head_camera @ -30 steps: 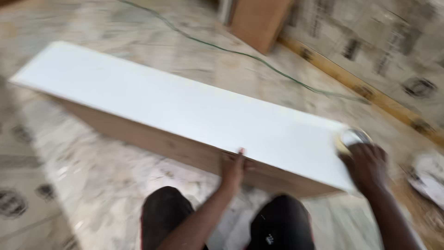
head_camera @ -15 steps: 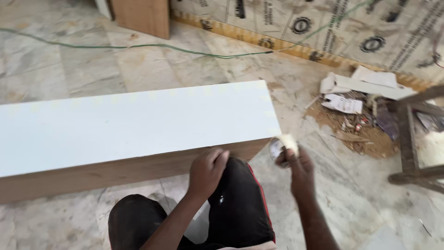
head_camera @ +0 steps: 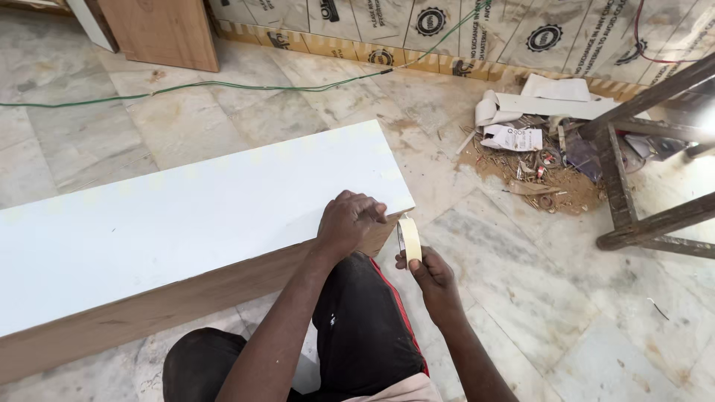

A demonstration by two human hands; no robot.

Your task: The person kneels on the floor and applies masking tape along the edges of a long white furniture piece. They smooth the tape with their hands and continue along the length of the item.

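hands: left point(head_camera: 348, 222) presses white board point(head_camera: 186, 216) corner, right point(head_camera: 432, 277) grips tape roll point(head_camera: 409, 240) beside it.

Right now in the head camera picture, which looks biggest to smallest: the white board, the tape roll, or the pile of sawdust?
1. white board
2. pile of sawdust, farther away, so maybe bigger than it looks
3. tape roll

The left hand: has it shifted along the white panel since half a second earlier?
Yes. The left hand now presses nearer the white panel's right end corner, close to the tape roll held in the right hand.
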